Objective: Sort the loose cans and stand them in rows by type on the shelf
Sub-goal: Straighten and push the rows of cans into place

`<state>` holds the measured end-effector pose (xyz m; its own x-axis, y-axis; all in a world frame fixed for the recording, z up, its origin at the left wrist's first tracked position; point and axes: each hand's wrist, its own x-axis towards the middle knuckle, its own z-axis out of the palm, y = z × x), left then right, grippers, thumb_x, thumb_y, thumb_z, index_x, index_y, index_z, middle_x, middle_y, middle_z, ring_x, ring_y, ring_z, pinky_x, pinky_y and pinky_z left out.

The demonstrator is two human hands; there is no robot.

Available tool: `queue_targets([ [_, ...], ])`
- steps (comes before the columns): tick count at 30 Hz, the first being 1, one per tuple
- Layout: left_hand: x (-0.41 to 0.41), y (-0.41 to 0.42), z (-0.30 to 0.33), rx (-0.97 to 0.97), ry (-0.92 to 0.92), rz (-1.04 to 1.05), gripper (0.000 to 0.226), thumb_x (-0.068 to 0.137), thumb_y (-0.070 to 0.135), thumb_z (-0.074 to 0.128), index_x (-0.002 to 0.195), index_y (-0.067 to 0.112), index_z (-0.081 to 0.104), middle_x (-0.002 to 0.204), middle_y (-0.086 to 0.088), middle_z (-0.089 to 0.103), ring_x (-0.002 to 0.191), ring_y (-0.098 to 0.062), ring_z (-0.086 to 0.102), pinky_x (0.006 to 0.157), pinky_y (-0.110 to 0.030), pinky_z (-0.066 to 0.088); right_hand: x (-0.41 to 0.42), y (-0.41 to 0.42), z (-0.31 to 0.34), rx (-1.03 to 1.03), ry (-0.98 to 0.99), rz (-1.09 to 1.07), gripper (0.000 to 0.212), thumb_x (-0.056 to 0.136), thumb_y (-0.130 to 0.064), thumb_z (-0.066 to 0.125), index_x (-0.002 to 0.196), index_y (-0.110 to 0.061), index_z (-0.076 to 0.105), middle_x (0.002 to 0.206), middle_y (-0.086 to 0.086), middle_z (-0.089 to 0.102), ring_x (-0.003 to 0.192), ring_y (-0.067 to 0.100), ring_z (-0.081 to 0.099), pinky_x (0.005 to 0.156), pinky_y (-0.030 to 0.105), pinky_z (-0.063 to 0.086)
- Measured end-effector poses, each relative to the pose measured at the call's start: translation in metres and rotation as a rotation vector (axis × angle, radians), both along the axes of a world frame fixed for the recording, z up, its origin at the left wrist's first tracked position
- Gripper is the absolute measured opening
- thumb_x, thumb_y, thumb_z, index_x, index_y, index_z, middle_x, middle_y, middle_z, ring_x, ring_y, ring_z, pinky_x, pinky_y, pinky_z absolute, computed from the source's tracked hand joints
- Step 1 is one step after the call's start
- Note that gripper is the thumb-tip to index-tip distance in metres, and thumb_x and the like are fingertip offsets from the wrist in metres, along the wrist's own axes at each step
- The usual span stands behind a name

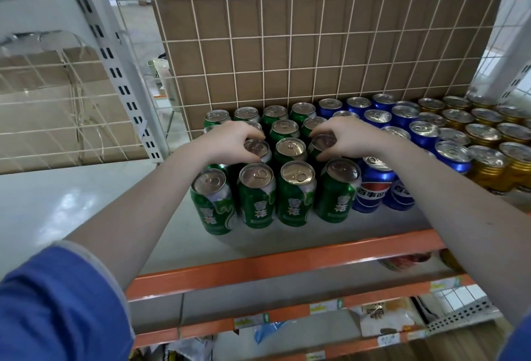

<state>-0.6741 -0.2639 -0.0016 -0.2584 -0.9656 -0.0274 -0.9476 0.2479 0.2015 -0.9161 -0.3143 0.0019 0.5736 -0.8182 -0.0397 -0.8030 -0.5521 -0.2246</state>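
Observation:
Green cans (291,194) stand upright in rows on the white shelf (86,205), with blue cans (373,188) to their right and gold cans (488,165) further right. My left hand (230,139) grips the top of a green can (257,149) in the second row from the front. Over on the group's right side, my right hand (347,135) grips the top of another green can (321,145) in the same row. Both arms reach in from the front over the shelf's orange edge (287,260).
A wire grid with cardboard (316,44) closes the back of the shelf. A white slotted upright (115,67) stands at the left. The shelf's left half is bare white board. Lower shelves hold packaged goods (385,317) behind orange rails.

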Motion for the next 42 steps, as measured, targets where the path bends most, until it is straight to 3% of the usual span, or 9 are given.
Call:
queue_targets([
  [6,-0.014,-0.005,0.008,0.089,0.018,-0.037,0.062,0.081,0.012,0.057,0.141,0.021,0.042,0.144,0.002,0.044,0.129,-0.015,0.042,0.103,-0.031,0.038,-0.01,0.002,0.007,-0.026,-0.006,-0.004,0.051,0.084,-0.033,0.066,0.132,-0.019,0.053,0.128,0.002,0.056,0.112,0.019,0.052,0.09,0.034,0.044],
  [12,-0.04,-0.013,0.01,0.099,0.067,-0.058,0.061,0.086,0.041,0.061,0.141,0.023,0.041,0.142,0.004,0.045,0.124,-0.016,0.047,0.097,-0.03,0.042,-0.023,0.004,0.007,-0.087,0.032,-0.011,0.044,0.088,-0.033,0.061,0.13,-0.018,0.055,0.122,0.002,0.058,0.098,0.012,0.05,0.078,0.028,0.039],
  [17,-0.054,-0.016,0.008,0.064,-0.043,-0.114,0.056,0.084,0.038,0.064,0.136,0.023,0.048,0.136,0.003,0.052,0.119,-0.018,0.05,0.096,-0.038,0.045,-0.027,0.008,0.005,-0.106,0.044,-0.007,0.041,0.089,-0.032,0.059,0.129,-0.02,0.056,0.121,0.003,0.057,0.106,0.02,0.052,0.083,0.034,0.044],
  [21,-0.058,-0.011,0.017,0.044,-0.059,-0.118,0.046,0.084,0.032,0.065,0.127,0.021,0.057,0.099,0.005,0.06,0.087,-0.014,0.054,0.068,-0.026,0.044,-0.029,0.01,0.003,-0.103,0.041,-0.002,0.043,0.09,-0.031,0.058,0.131,-0.02,0.054,0.122,0.004,0.056,0.108,0.022,0.053,0.084,0.035,0.044],
  [24,-0.062,-0.01,0.022,0.03,-0.118,-0.12,0.042,0.083,0.029,0.065,0.123,0.017,0.06,0.077,0.008,0.054,0.073,-0.012,0.051,0.065,-0.029,0.043,-0.032,0.01,0.001,-0.105,0.029,-0.001,0.044,0.09,-0.031,0.058,0.132,-0.02,0.053,0.127,0.004,0.056,0.112,0.022,0.052,0.084,0.032,0.042],
  [30,-0.071,-0.01,0.023,0.071,-0.188,-0.1,0.047,0.084,0.028,0.062,0.13,0.02,0.055,0.115,-0.003,0.061,0.095,-0.021,0.056,0.08,-0.035,0.05,-0.046,0.014,0.001,-0.144,0.004,-0.069,0.041,0.092,-0.035,0.056,0.13,-0.018,0.055,0.13,0.005,0.056,0.118,0.023,0.051,0.091,0.036,0.043],
  [35,-0.072,-0.007,0.022,0.054,-0.213,-0.082,0.043,0.084,0.027,0.06,0.125,0.017,0.057,0.113,-0.004,0.059,0.095,-0.023,0.057,0.08,-0.04,0.052,-0.07,0.02,-0.004,-0.227,-0.033,-0.18,0.04,0.094,-0.039,0.05,0.126,-0.017,0.056,0.122,0.006,0.058,0.11,0.023,0.053,0.084,0.035,0.045],
  [39,-0.076,-0.006,0.013,-0.024,-0.193,-0.062,0.027,0.084,0.019,0.056,0.11,0.014,0.06,0.115,-0.008,0.057,0.099,-0.027,0.053,0.081,-0.043,0.05,-0.091,0.028,-0.011,-0.291,-0.023,-0.305,0.044,0.093,-0.035,0.053,0.132,-0.014,0.051,0.127,0.011,0.054,0.116,0.027,0.05,0.091,0.038,0.042],
  [42,-0.079,-0.005,0.01,-0.009,-0.129,-0.047,0.049,0.087,0.014,0.055,0.135,0.021,0.05,0.137,-0.003,0.049,0.122,-0.027,0.047,0.094,-0.041,0.045,-0.11,0.03,-0.022,-0.344,-0.045,-0.389,0.045,0.092,-0.035,0.054,0.132,-0.014,0.051,0.127,0.012,0.055,0.117,0.028,0.05,0.093,0.042,0.043],
])
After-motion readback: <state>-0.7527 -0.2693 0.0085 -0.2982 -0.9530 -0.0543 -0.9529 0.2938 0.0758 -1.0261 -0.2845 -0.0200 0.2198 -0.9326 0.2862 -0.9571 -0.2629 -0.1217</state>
